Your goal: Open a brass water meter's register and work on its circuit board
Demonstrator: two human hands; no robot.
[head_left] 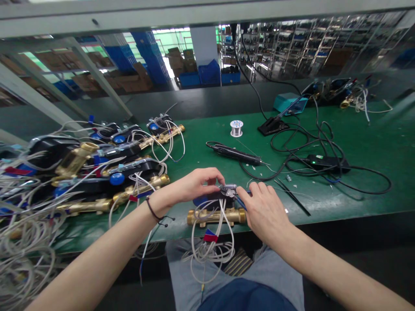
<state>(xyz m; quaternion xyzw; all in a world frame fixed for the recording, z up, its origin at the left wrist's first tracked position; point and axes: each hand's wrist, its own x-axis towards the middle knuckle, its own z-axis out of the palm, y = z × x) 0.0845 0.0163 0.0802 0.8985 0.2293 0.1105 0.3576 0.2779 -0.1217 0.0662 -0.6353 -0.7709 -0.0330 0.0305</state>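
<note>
Nearest the camera: dark blue shirt (pixel 253 298) and pale jeans (pixel 279 276), with a coil of white cable (pixel 207 249) hanging over the edge of the desk (pixel 197 134), above the lap. Brass pipe (pixel 214 216) joined to that cable: lying along the front edge, just below and between both hands. Left hand (pixel 199 183): thumb and fingertips closed on a small silvery part (pixel 229 187) above the pipe. Right hand (pixel 264 207): fingers curled round something blue, probably a tool handle (pixel 240 203); working end hidden, exact grip impossible to tell.

Risks, as judged: drag on the pipe toward the lap, from a knee catching the coil. Slip of the silvery part, from so small a pinch. Marring of same, from too hard a squeeze. Snag of the dangling bracelet (pixel 150 207) in the heap of similar pipes (pixel 141 188), from a sideways pull.
</note>
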